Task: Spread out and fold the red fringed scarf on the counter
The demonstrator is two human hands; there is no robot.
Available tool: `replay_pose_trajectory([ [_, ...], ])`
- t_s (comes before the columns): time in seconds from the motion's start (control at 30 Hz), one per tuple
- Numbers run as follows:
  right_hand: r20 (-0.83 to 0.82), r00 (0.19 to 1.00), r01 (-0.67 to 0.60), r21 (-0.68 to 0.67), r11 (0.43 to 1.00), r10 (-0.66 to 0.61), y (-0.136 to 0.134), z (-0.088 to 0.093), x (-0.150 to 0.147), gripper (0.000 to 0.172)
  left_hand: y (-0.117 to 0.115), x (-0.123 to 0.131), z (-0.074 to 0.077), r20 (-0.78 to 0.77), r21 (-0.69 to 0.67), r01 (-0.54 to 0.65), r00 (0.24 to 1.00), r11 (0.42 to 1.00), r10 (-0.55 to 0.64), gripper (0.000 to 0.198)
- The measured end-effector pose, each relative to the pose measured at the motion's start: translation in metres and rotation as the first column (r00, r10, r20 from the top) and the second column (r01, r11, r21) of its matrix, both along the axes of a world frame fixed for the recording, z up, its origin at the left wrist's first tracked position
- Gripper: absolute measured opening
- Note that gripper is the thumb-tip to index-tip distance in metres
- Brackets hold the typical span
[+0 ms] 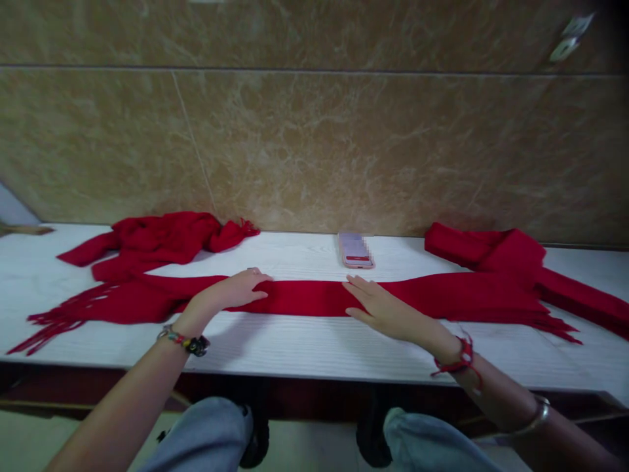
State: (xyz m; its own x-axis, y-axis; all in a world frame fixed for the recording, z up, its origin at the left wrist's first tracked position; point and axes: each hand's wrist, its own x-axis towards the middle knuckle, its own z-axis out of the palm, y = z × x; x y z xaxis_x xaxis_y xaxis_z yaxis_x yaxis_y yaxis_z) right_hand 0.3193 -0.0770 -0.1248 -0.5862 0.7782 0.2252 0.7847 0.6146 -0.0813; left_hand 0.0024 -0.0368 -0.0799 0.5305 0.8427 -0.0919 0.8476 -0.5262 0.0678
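A long red scarf (304,298) with fringed ends lies stretched sideways along the white table (295,347). Left of its middle, my left hand (240,288) rests on the cloth with fingers extended toward the right. My right hand (381,305) lies on the scarf a little right of the middle, its fingers extended and pointing left. The strip of scarf between the two hands looks flat and smooth. Toward the left end the cloth is somewhat rumpled, and its fringe spreads loosely over the table.
A crumpled red scarf (162,239) lies at the back left. More folded red cloth (491,249) lies at the right, trailing toward the table's right side. A phone (356,250) sits behind the scarf near the tiled wall (314,151).
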Motion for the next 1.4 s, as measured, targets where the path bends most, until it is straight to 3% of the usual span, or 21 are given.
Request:
replay_pose_trajectory([
  [0.2,0.051,0.964,-0.262,0.002,0.965,0.262,0.001,0.01,-0.062,0.045,-0.003,-0.024,-0.002,0.075,-0.018,0.073,0.995,0.997,-0.072,0.056],
  [0.3,0.109,0.951,-0.297,0.055,0.953,0.29,0.003,0.01,-0.063,0.04,-0.008,-0.036,0.0,0.101,-0.039,0.127,0.987,0.991,-0.122,0.061],
  [0.43,0.097,0.942,-0.329,0.076,0.941,0.321,0.005,0.014,-0.049,0.051,-0.014,-0.038,-0.001,0.152,0.039,0.158,0.975,0.987,-0.162,0.043],
  [0.53,0.092,0.944,-0.324,0.073,0.943,0.317,0.006,0.014,-0.042,0.054,-0.016,-0.034,-0.002,0.13,0.096,0.173,0.974,0.98,-0.185,0.032],
  [0.77,0.151,0.945,-0.307,0.105,0.946,0.29,0.004,0.01,-0.039,0.048,-0.021,-0.028,-0.001,-0.099,0.18,0.18,0.981,0.967,-0.164,0.022],
  [1.03,0.186,0.953,-0.268,0.149,0.952,0.239,0.001,0.004,-0.029,0.047,-0.028,-0.022,0.004,-0.153,0.24,0.135,0.983,0.962,-0.099,0.038],
  [1.23,0.219,0.954,-0.25,0.216,0.944,0.203,0.001,-0.001,-0.027,0.048,-0.022,-0.028,-0.018,-0.15,0.237,0.141,0.983,0.961,-0.107,0.067],
  [1.4,0.211,0.96,-0.25,0.341,0.906,0.186,0.003,0.003,-0.026,0.046,-0.009,-0.032,-0.023,-0.165,0.393,0.184,0.978,0.901,-0.127,0.069],
])
